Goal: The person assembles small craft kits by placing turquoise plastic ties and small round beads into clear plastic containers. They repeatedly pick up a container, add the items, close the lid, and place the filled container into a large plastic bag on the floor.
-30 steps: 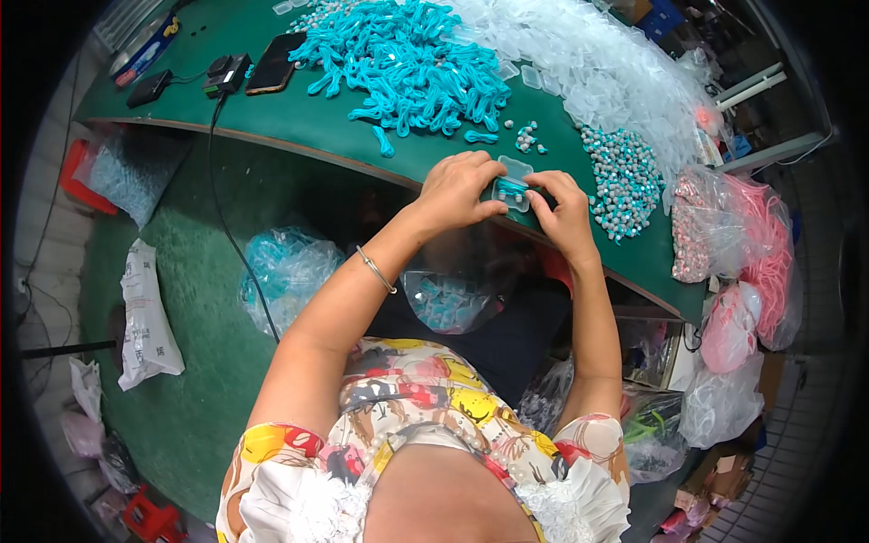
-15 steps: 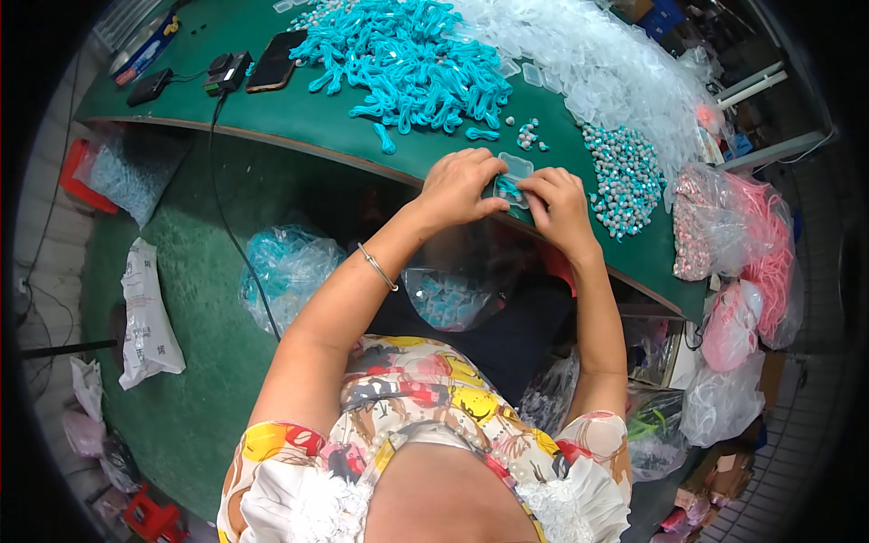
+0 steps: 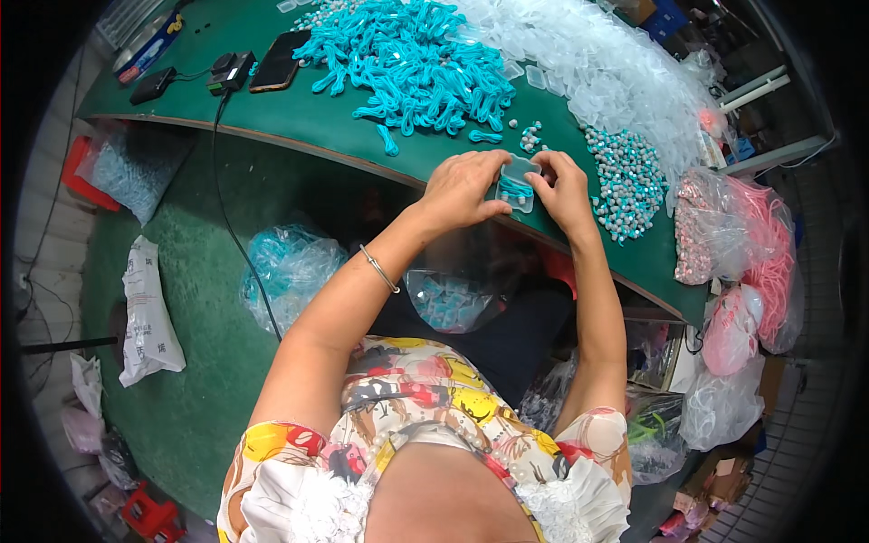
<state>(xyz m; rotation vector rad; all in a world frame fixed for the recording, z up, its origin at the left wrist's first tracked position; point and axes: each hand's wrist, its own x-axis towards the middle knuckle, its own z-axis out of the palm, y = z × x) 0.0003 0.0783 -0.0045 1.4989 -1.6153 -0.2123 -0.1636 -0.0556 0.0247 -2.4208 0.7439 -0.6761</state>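
Note:
A small clear plastic box [image 3: 522, 169] with its lid up stands at the table's near edge, between my hands. Inside lies a bundle of teal cord [image 3: 515, 190] with a small pale piece on it. My left hand [image 3: 464, 187] grips the box's left side between thumb and fingers. On the right, my right hand [image 3: 563, 191] has its fingers on the raised lid and its thumb near the lid's edge. Just beyond the box are a few loose grey-and-teal beads [image 3: 531, 138] and a single folded teal cord [image 3: 485, 138].
A heap of teal cords [image 3: 416, 63] covers the table's middle, beside a pile of clear boxes [image 3: 615, 77]. Grey-and-teal beads [image 3: 626, 185] lie to the right. Bags of pink cord [image 3: 769, 262] hang past the right end. A phone [image 3: 279, 61] and a cable [image 3: 215, 163] are left.
My right hand has drawn its fingers out of the box's base and up to the lid. The teal cord inside shows more fully. My left hand keeps its hold on the box.

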